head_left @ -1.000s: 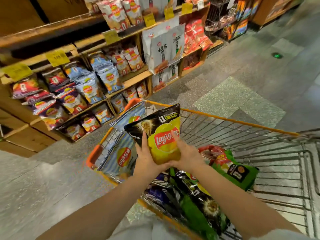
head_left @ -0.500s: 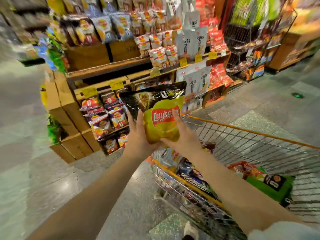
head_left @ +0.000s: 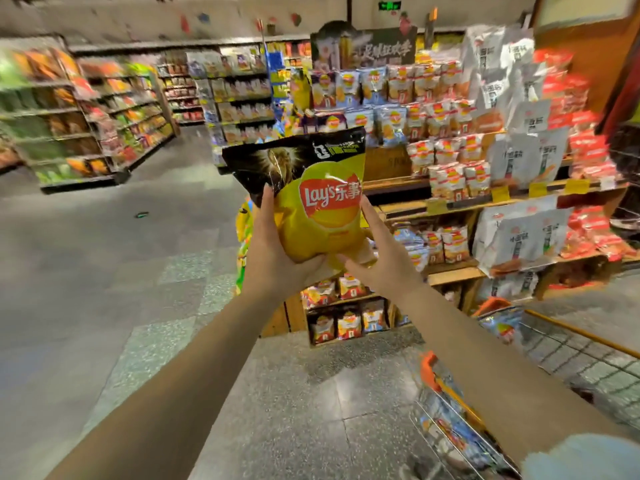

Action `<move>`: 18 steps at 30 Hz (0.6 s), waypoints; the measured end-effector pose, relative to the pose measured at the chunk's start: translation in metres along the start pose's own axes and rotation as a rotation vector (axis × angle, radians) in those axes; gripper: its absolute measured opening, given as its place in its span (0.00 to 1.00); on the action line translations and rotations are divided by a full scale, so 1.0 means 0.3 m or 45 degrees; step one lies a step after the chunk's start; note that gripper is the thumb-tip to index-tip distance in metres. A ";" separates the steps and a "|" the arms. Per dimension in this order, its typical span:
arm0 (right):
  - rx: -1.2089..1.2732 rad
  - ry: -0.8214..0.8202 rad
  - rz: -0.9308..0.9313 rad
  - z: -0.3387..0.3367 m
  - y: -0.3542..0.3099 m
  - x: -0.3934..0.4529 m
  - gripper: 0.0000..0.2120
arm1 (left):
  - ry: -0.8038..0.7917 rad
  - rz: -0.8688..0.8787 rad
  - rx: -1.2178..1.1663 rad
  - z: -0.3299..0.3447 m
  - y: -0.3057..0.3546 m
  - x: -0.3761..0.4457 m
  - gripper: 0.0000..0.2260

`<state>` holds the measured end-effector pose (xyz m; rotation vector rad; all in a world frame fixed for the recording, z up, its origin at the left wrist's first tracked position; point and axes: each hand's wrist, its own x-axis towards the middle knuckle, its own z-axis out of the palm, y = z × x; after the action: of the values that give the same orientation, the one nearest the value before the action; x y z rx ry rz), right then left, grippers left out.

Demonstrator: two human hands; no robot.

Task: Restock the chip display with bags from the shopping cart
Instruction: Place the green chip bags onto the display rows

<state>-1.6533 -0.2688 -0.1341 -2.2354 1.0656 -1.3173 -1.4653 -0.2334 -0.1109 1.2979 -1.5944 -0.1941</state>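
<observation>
A black-and-yellow Lay's chip bag [head_left: 311, 199] stands upright, sealed and puffed, between the left hand [head_left: 273, 251] and right hand [head_left: 377, 254], before the chip display [head_left: 433, 202], the shopping cart [head_left: 554, 358] lower right.

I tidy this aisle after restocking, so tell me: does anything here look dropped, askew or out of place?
One thing: a small dark green object lies alone on the floor in the open aisle, left of the chip display; it is too blurred to identify. The bag held in both hands looks intact.
</observation>
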 end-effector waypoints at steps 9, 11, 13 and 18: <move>0.432 -0.046 0.015 0.353 0.057 0.397 0.46 | 0.081 0.007 0.165 -0.221 -0.238 0.246 0.54; 0.548 -0.128 0.000 0.441 0.075 0.487 0.45 | 0.115 0.005 0.219 -0.245 -0.300 0.307 0.51; 0.640 -0.151 -0.023 0.516 0.085 0.581 0.44 | 0.143 -0.018 0.257 -0.276 -0.358 0.381 0.50; 0.760 -0.201 -0.061 0.651 0.105 0.843 0.44 | 0.120 -0.135 0.352 -0.361 -0.490 0.603 0.52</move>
<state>-1.4268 -0.4942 -0.1016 -1.8744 0.4768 -1.2441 -1.2698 -0.3889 -0.0510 1.5823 -1.5106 0.0245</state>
